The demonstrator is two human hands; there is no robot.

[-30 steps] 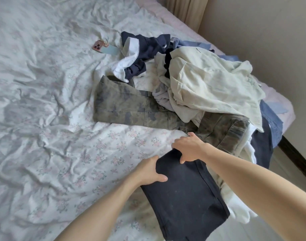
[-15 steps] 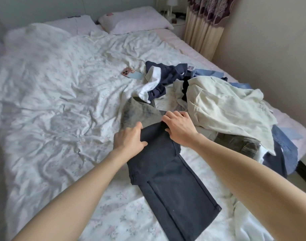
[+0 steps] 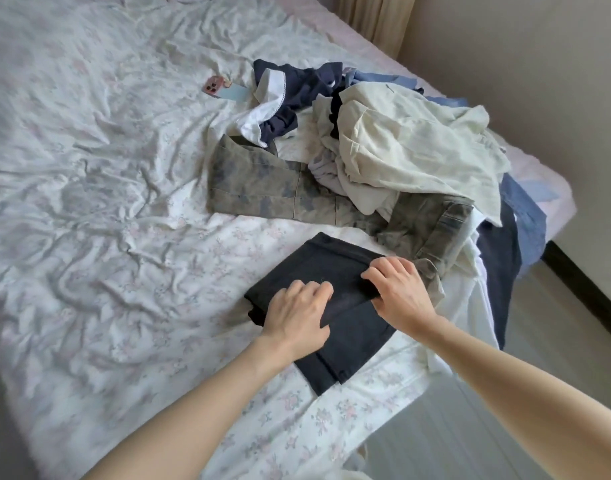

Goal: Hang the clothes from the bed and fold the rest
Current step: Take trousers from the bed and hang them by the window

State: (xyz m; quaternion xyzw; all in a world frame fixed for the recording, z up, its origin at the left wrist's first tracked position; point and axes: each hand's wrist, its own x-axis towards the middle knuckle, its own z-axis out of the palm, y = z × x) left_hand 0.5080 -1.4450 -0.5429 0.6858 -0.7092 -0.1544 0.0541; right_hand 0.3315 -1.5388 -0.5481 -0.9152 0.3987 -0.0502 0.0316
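Bed (image 3: 99,209), floral sheet, rumpled. Heap of clothes (image 3: 411,150) at its right side: cream, navy, blue, camouflage trousers (image 3: 262,183) beneath. Dark trousers (image 3: 318,268), folded, near the bed's front edge, just beside the heap. Left hand (image 3: 297,315) laid on them, fingers bent, pressing. Right hand (image 3: 399,291) pinching the folded edge. Pink phone (image 3: 214,86) beyond, left of the heap.
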